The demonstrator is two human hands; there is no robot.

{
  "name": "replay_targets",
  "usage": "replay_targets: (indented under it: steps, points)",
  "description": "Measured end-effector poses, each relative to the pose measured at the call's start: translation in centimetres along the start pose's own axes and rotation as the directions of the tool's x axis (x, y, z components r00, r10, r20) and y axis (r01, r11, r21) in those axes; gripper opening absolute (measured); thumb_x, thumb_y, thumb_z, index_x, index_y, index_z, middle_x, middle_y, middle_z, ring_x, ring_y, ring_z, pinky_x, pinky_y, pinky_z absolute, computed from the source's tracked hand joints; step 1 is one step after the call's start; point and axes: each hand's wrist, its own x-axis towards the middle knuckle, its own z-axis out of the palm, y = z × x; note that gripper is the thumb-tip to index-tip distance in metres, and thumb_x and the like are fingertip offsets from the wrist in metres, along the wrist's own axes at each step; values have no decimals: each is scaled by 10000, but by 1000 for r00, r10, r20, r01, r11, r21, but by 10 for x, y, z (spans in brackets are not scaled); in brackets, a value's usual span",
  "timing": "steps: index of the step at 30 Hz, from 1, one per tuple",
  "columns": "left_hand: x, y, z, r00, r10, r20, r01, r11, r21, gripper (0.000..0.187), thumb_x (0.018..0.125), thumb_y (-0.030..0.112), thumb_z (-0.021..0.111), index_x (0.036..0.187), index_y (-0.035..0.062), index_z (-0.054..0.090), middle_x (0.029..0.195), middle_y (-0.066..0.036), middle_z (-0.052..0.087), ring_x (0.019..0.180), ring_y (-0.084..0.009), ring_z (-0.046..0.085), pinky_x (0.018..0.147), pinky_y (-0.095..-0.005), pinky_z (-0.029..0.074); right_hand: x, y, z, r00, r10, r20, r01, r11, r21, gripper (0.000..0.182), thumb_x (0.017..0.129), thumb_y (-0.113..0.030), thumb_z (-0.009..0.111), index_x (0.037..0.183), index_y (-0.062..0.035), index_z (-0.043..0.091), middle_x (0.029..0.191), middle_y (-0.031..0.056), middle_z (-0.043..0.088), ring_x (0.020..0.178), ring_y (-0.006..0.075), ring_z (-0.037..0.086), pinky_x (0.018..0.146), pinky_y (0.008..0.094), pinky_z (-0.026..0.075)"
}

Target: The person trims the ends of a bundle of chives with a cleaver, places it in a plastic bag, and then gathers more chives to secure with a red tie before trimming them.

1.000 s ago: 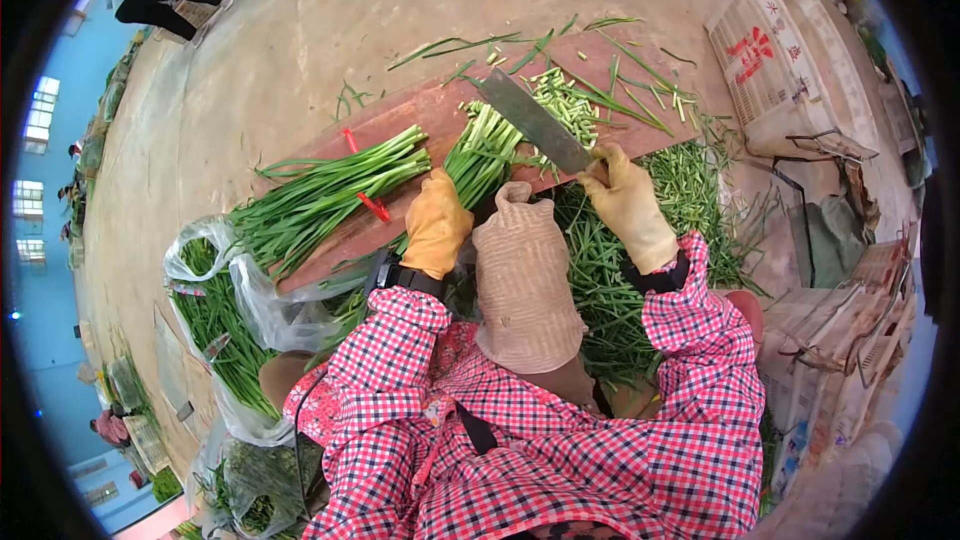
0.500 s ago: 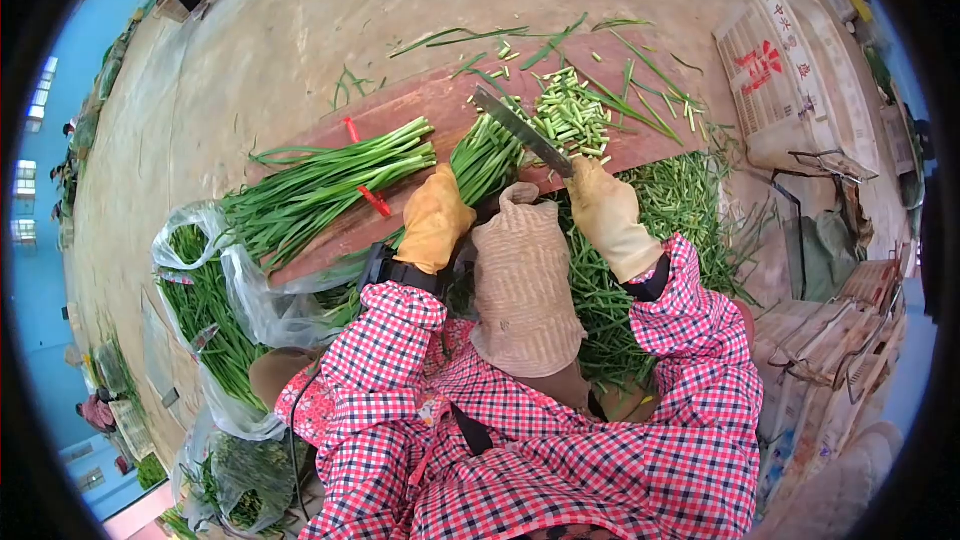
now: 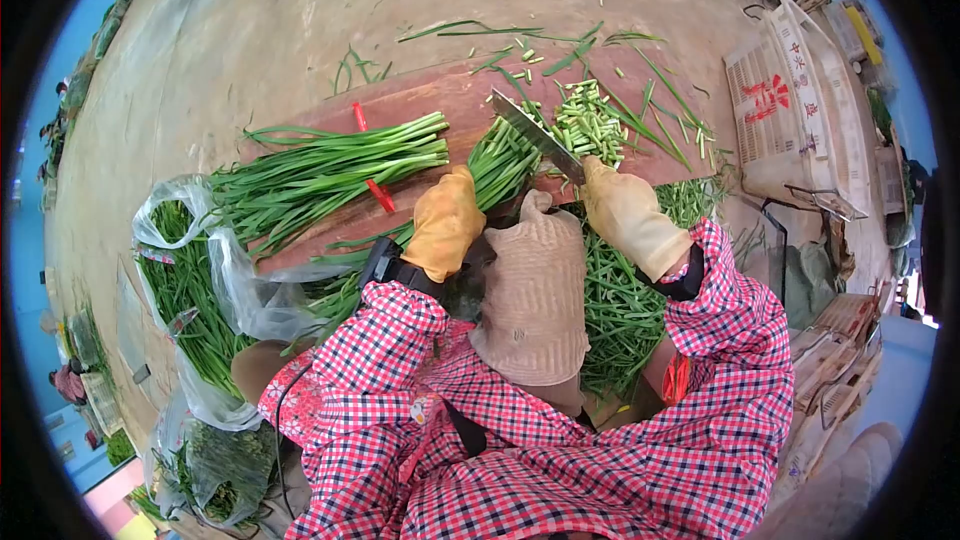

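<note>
My left hand (image 3: pixel 445 222), in a yellow work glove, is closed around a bunch of garlic chives (image 3: pixel 503 162) lying on a reddish-brown board (image 3: pixel 410 95). The bunch's leaves trail toward my lap. My gloved right hand (image 3: pixel 632 218) grips a wide-bladed knife (image 3: pixel 540 134), its handle hidden in the glove. The blade lies across the stem end of the bunch, beside a pile of short cut stem pieces (image 3: pixel 592 122). On the board's left part rests a larger bundle of chives (image 3: pixel 340 165), with a red strap (image 3: pixel 380 196) near it.
Loose chive leaves (image 3: pixel 625 315) are heaped below the board at right. A plastic bag of chives (image 3: pixel 205 290) stands at left. A cloth-covered knee (image 3: pixel 535 300) rises between my arms. Plastic crates (image 3: pixel 785 110) stand at right, and scattered leaves lie on the floor.
The view has shifted slightly, moving the board a little right. My right elbow has swung outward, uncovering something red by the sleeve. Both hands keep their grips; the blade stays at the bunch's end.
</note>
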Motion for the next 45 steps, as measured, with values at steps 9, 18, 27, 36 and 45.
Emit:
replay_targets:
  steps: [9, 18, 27, 36, 45]
  points:
    - [-2, -4, -1, 999, 37, -7, -37, 999, -18, 263, 739, 63, 692, 969, 5, 578, 894, -213, 684, 806, -374, 706, 681, -428, 580, 13, 4, -20, 993, -39, 111, 30, 996, 82, 180, 886, -77, 523, 1042, 7, 488, 873, 225, 698, 835, 376, 701, 688, 463, 553]
    - [-2, -3, -3, 1000, 26, 3, -26, 999, -45, 323, 708, 71, 714, 976, -14, 555, 870, -242, 662, 810, -416, 681, 685, -459, 565, 22, 1, -24, 990, -50, 134, 45, 998, 37, 187, 882, -78, 535, 1038, 11, 482, 859, 215, 694, 815, 376, 701, 666, 450, 558]
    - [-2, -4, 10, 998, 36, -52, -35, 999, 19, 281, 723, 81, 724, 951, 18, 572, 851, -196, 691, 780, -352, 711, 659, -430, 580, 59, -15, 36, 992, -57, -114, 63, 997, 43, 176, 866, -97, 555, 1003, 5, 508, 752, 198, 687, 678, 363, 698, 575, 440, 549]
    - [-29, -10, -23, 998, 60, 6, -55, 938, -341, 455, 696, 117, 726, 1131, 29, 628, 1024, -235, 689, 974, -424, 648, 840, -461, 523, 40, 17, 34, 932, 311, -185, -256, 927, 273, 519, 885, -319, 656, 1293, -30, 517, 1021, 203, 682, 946, 402, 656, 812, 494, 521]
    - [-109, -21, -120, 959, 276, -71, -241, 652, -719, 481, 677, 39, 723, 1149, 36, 633, 1009, -94, 704, 906, -177, 637, 859, -311, 499, -5, -15, -33, 986, -129, 103, -62, 284, 957, 440, 996, -434, 542, 1111, -33, 681, 961, 60, 706, 800, 144, 667, 711, 325, 551]
